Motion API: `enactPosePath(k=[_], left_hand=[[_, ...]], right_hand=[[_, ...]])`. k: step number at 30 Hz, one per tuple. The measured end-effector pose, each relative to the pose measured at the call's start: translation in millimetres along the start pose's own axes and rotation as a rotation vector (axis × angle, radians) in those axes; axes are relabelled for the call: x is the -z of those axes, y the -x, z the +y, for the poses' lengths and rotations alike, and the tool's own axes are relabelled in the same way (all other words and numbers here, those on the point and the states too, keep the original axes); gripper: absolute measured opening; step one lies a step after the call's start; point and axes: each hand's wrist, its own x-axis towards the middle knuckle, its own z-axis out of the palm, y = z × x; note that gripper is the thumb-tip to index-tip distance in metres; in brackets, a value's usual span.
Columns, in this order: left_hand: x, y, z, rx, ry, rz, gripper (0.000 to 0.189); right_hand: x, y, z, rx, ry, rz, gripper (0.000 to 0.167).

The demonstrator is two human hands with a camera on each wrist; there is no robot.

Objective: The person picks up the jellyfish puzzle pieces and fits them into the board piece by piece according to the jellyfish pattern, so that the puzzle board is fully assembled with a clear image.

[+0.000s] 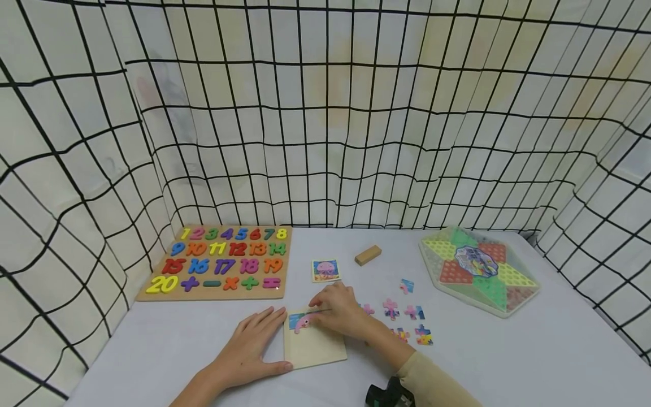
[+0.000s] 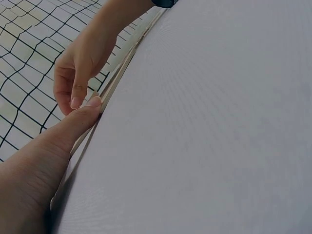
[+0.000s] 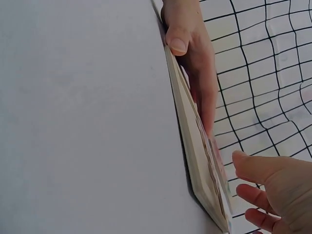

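A square wooden puzzle board (image 1: 317,349) lies on the table, with joined blue and pink jigsaw pieces (image 1: 303,321) in its upper left. My left hand (image 1: 254,345) rests along the board's left side, fingers straight, the thumb (image 2: 83,117) at its near corner. Over the board's upper part is my right hand (image 1: 341,310), fingers bent down by the pieces. In the right wrist view a gap shows between that hand's thumb (image 3: 253,165) and fingers, with nothing seen in it. The fingers hide part of the pieces.
Loose jigsaw pieces (image 1: 391,308) lie right of the board, partly behind the right forearm. Beyond it are a picture card (image 1: 325,270) and a wooden block (image 1: 368,255). A number board (image 1: 218,265) is at left, a hexagonal game board (image 1: 478,268) at right. Black netting (image 1: 328,144) encloses the table.
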Motion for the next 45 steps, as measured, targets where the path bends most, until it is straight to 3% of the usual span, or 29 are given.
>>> enactPosePath(k=[10, 22, 33, 45], left_hand=[[0.9, -0.2, 1.7, 0.012, 0.002, -0.008, 0.101], [0.7, -0.2, 1.8, 0.009, 0.007, -0.006, 0.102], [-0.1, -0.5, 1.3, 0.004, 0.007, -0.002, 0.102], [-0.1, -0.9, 2.0, 0.014, 0.005, -0.003, 0.102]], right_hand=[[21.9, 11.9, 20.1, 0.0, -0.063, 0.02, 0.019], [44.9, 27.3, 47.2, -0.08, -0.13, 0.064, 0.024], [62.0, 39.5, 72.8, -0.106, -0.067, 0.181, 0.028], [76.0, 55.4, 112.7, -0.159, -0.053, 0.232, 0.031]])
